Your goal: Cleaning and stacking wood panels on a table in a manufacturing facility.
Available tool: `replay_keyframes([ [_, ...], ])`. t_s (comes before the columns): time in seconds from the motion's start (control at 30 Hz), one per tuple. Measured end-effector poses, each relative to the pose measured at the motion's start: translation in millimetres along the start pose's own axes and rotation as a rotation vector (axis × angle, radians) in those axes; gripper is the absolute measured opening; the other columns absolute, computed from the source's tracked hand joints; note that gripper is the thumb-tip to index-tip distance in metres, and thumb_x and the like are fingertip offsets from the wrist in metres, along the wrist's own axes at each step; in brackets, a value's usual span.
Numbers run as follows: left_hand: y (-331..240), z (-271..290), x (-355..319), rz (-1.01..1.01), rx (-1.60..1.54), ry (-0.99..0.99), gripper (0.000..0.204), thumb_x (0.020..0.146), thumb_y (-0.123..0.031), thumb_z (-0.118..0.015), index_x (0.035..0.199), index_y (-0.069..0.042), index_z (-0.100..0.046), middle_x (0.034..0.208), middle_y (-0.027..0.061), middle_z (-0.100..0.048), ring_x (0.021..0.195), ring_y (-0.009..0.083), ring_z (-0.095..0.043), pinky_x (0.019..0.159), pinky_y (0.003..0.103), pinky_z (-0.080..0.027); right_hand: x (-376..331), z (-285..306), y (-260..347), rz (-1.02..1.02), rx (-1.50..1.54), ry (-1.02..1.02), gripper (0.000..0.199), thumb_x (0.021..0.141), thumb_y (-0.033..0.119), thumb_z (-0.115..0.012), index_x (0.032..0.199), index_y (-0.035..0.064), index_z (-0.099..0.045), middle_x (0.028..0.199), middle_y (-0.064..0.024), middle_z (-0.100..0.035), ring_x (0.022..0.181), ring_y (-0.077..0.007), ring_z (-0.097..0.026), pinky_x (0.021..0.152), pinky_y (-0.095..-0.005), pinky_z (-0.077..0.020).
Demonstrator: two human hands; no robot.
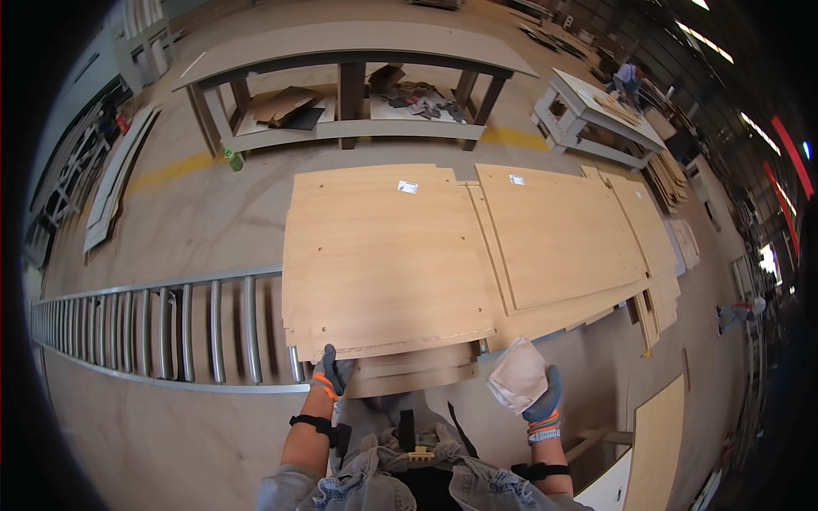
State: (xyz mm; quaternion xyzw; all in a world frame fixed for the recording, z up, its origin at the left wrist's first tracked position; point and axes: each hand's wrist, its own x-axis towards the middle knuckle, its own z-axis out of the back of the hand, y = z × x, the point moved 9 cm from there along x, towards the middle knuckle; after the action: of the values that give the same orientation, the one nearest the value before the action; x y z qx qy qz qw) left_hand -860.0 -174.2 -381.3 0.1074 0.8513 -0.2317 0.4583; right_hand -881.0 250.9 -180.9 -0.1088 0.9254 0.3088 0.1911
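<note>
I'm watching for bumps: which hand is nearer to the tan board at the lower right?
Right. The right hand, holding a pale cloth, is left of the tan board, apart from it; the left hand is farther left, by the panel stack's near edge.

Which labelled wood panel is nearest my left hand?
The leftmost labelled panel, with the roller conveyor showing at its left: its near edge is at your left hand; the other labelled panels lie farther right.
</note>
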Motion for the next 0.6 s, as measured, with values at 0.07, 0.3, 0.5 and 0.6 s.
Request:
replay_keyframes([
  [0.07, -0.1, -4.2, -4.5, -0.080, -0.141, -0.014, 0.048, 0.094, -0.033, -0.052, 0.130, -0.002, -0.044, 0.131, 0.0169, -0.049, 0.120, 0.0285, -0.049, 0.104, 0.037, -0.040, 7.6, -5.9, -12.3, -0.063, 0.016, 0.034, 0.067, 0.088, 0.050, -0.044, 0.137, 0.0035, -0.039, 0.138, -0.0149, -0.043, 0.124, -0.0335, -0.044, 0.105, -0.0496, -0.0341],
  [0.3, 20.1, 35.9, -10.3, -0.167, -0.032, 0.347, 0.053, 0.092, -0.035, -0.056, 0.129, 0.001, -0.043, 0.125, 0.0155, -0.055, 0.114, 0.0272, -0.055, 0.094, 0.034, -0.048, 5.9, 23.8, -6.0, -0.072, -0.009, 0.024, 0.065, 0.089, 0.046, -0.043, 0.137, 0.0030, -0.038, 0.138, -0.0154, -0.043, 0.125, -0.0351, -0.044, 0.106, -0.0499, -0.0336],
  [0.5, 9.9, 89.6, -59.8, -0.036, 0.160, 0.125, 0.050, 0.084, -0.041, -0.065, 0.118, -0.007, -0.055, 0.108, 0.0094, -0.063, 0.093, 0.0225, -0.062, 0.077, 0.033, -0.052, -0.3, 67.0, 14.6, 0.040, 0.069, -0.042, 0.063, 0.088, 0.045, -0.041, 0.136, 0.0037, -0.041, 0.136, -0.0145, -0.046, 0.122, -0.0351, -0.046, 0.104, -0.0495, -0.0360],
  [0.6, -19.8, 200.2, -40.1, 0.101, 0.471, -0.221, 0.051, 0.078, -0.053, -0.065, 0.112, -0.016, -0.060, 0.084, 0.0076, -0.061, 0.068, 0.0227, -0.056, 0.060, 0.040, -0.047, 10.9, 70.9, 0.9, -0.007, 0.054, -0.044, 0.063, 0.087, 0.045, -0.041, 0.135, 0.0049, -0.043, 0.133, -0.0137, -0.048, 0.120, -0.0345, -0.048, 0.102, -0.0493, -0.0380],
])
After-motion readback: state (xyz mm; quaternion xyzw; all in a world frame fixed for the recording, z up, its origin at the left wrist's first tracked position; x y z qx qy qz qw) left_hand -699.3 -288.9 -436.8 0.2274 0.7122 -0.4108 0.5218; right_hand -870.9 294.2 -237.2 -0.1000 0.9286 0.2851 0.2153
